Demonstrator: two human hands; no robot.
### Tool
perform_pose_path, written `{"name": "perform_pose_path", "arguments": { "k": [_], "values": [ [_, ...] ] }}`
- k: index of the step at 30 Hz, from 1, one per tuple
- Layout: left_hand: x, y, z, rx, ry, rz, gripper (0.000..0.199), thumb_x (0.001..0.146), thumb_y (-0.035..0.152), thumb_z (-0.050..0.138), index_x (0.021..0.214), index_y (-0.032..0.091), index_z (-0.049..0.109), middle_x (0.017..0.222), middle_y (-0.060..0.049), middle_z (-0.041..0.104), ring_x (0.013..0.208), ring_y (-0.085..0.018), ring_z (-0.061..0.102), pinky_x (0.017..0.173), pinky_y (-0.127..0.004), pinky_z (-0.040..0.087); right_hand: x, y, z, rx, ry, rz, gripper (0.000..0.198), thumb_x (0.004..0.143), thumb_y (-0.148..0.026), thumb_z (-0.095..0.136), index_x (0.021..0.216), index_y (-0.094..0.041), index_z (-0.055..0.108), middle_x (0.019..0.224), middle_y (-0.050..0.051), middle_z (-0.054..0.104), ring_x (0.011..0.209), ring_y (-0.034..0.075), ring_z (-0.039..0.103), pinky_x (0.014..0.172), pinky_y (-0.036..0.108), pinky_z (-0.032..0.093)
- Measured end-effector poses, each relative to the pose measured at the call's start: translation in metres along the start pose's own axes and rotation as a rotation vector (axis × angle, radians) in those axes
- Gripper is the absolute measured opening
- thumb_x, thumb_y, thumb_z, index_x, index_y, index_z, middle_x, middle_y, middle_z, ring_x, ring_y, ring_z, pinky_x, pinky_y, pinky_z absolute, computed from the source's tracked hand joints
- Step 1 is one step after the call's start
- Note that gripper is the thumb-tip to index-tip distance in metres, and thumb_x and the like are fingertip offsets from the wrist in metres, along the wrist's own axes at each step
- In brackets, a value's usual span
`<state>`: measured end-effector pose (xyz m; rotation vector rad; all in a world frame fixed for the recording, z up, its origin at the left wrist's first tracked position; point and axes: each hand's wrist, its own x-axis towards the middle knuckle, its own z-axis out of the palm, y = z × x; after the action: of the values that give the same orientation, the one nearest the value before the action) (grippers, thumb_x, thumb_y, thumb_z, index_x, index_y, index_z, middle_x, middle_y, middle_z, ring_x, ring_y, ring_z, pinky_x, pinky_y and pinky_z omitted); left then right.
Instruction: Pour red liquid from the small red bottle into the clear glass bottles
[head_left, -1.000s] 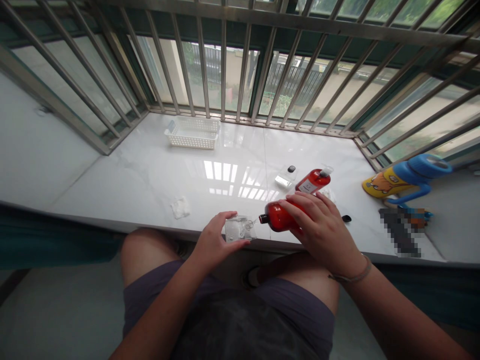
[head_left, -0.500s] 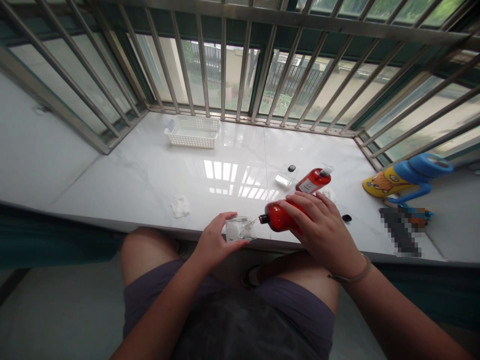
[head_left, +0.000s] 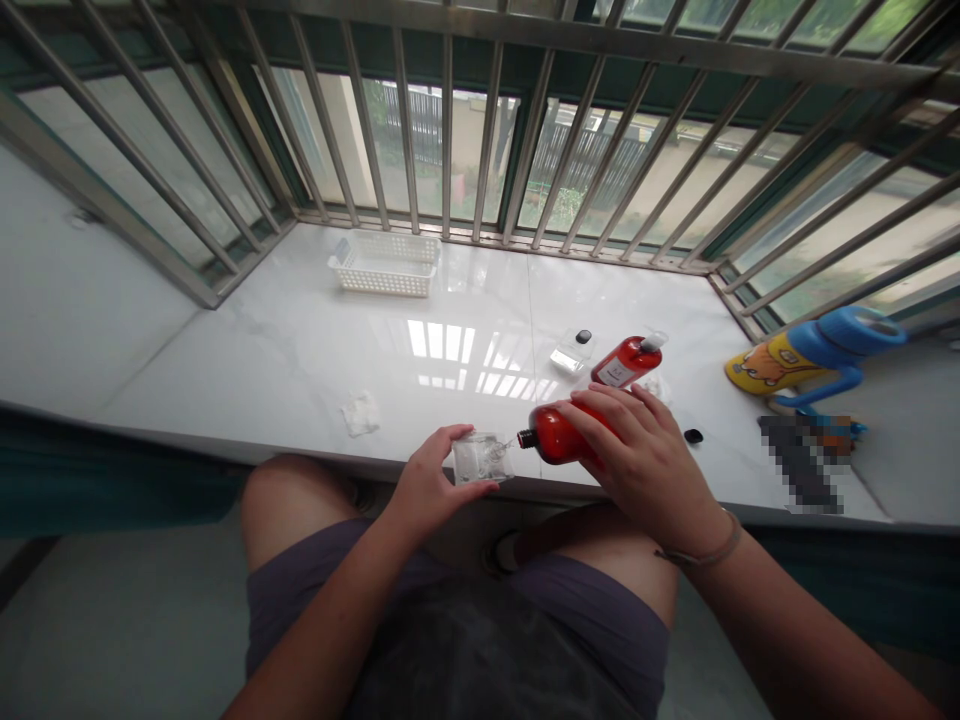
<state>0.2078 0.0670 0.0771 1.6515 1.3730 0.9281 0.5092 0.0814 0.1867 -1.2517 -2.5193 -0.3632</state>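
My left hand (head_left: 431, 475) grips a small clear square glass bottle (head_left: 480, 458) between thumb and fingers, at the front edge of the white ledge. Wrapped round a red bottle (head_left: 559, 433) is my right hand (head_left: 649, 460). That bottle is tipped on its side, its uncapped black neck pointing left at the glass bottle's mouth. A thin stream of clear liquid runs across the small gap between them. A second red bottle (head_left: 621, 366) with a white label and a pump top stands just behind my right hand. Beside my right wrist lies a black cap (head_left: 694, 437).
On the marble ledge (head_left: 247, 350) are a white perforated basket (head_left: 386, 282), a crumpled white tissue (head_left: 361, 413) and another clear bottle with a black cap (head_left: 574, 352). To the right stands a blue-and-yellow drinking bottle (head_left: 802, 355) near a blurred dark object (head_left: 801, 465). Metal bars line the window.
Both hands hold nearly the same positions. Liquid is still running from the red bottle into the glass bottle.
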Motion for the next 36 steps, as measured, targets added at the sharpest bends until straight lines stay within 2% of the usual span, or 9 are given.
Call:
{"name": "perform_pose_path", "arguments": {
  "k": [7,12,17,27,36],
  "values": [
    [-0.0001,-0.0022,0.0015,-0.003,0.000,0.012,0.076,0.073,0.046,0.098,0.139,0.029,0.063,0.142,-0.008,0.070,0.136,-0.031,0.067,0.118,-0.053,0.056,0.0002,0.0001,-0.0001,-0.006,-0.003,-0.008,0.046,0.105,-0.016,0.062,0.150,-0.025,0.058,0.149,0.011,0.066,0.143,0.034,0.058,0.125,0.057,0.034],
    [0.0007,-0.0009,0.0012,0.001,-0.010,0.060,0.083,0.076,0.043,0.097,0.147,0.031,0.058,0.143,-0.008,0.070,0.135,-0.031,0.067,0.117,-0.052,0.056,0.0000,0.0007,0.0005,-0.003,-0.001,-0.011,0.050,0.104,-0.015,0.062,0.152,-0.027,0.056,0.149,0.011,0.067,0.143,0.034,0.058,0.125,0.058,0.035],
    [0.0011,-0.0004,0.0012,0.024,-0.005,0.082,0.072,0.077,0.045,0.096,0.140,0.030,0.064,0.141,-0.008,0.070,0.133,-0.030,0.068,0.116,-0.051,0.057,0.0002,0.0008,0.0011,-0.003,-0.002,-0.014,0.049,0.104,-0.016,0.062,0.151,-0.027,0.057,0.149,0.011,0.067,0.143,0.033,0.058,0.125,0.057,0.034],
    [0.0009,-0.0016,0.0023,0.014,-0.005,0.061,0.072,0.077,0.048,0.095,0.138,0.030,0.063,0.140,-0.008,0.070,0.133,-0.031,0.067,0.116,-0.053,0.057,0.0009,0.0003,-0.0005,0.000,-0.006,-0.016,0.053,0.102,-0.013,0.061,0.153,-0.028,0.057,0.149,0.011,0.067,0.143,0.033,0.058,0.125,0.058,0.035],
    [0.0013,-0.0029,0.0031,0.005,-0.001,0.045,0.073,0.075,0.047,0.097,0.137,0.029,0.064,0.140,-0.008,0.070,0.133,-0.030,0.067,0.116,-0.051,0.057,0.0006,0.0005,0.0000,-0.016,-0.013,-0.018,0.050,0.103,-0.013,0.061,0.151,-0.026,0.058,0.150,0.011,0.066,0.144,0.034,0.057,0.126,0.058,0.034]
  ]
}}
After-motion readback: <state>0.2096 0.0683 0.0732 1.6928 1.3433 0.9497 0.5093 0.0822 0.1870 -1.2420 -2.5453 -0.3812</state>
